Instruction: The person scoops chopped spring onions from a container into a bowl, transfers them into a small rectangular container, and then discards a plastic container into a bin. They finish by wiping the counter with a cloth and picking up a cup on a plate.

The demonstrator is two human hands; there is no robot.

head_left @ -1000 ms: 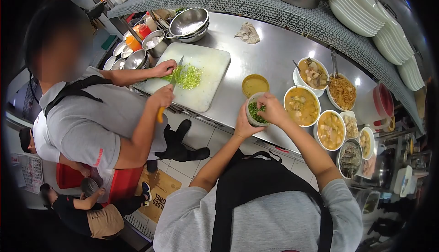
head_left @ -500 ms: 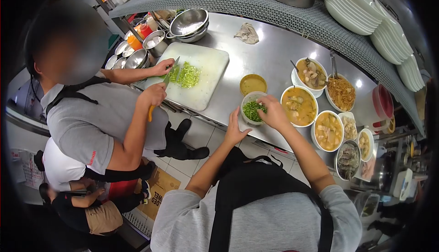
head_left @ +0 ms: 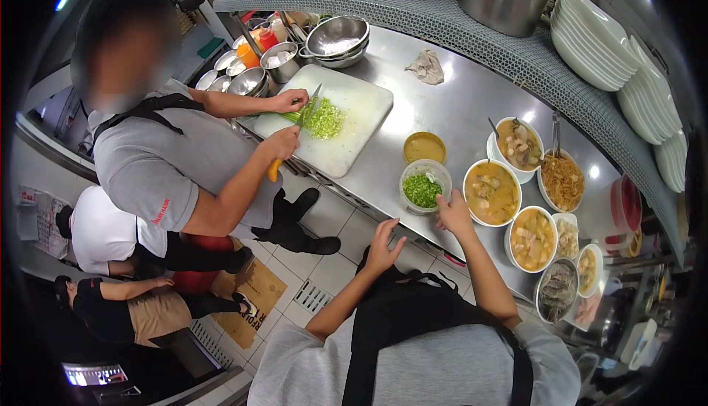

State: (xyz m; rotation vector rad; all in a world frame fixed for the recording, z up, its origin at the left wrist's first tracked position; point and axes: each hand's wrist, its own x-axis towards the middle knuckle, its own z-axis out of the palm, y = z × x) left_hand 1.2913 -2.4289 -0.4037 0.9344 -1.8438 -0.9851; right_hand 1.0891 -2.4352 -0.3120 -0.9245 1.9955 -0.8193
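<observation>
A clear round tub (head_left: 405, 198) of chopped green onion (head_left: 422, 191) stands near the front edge of the steel counter. My right hand (head_left: 455, 215) is at the tub's right side with curled fingers; what they hold, if anything, is hidden. Close to its right is a white bowl of orange soup (head_left: 492, 193). My left hand (head_left: 383, 247) is raised in front of the counter edge, below the tub, its fingers apart and nothing in them. Behind the tub lies a round yellowish lid (head_left: 425, 148).
On the left, a co-worker holds an orange-handled knife (head_left: 274, 170) over chopped greens on a white cutting board (head_left: 361, 103). More bowls of soup (head_left: 532, 238) and a noodle bowl (head_left: 562, 179) stand to the right. A crumpled cloth (head_left: 426, 67) lies at the back.
My right hand has come out of the tub of green onion to its right side. My left hand has drawn away from the tub. The whole view has shifted slightly.
</observation>
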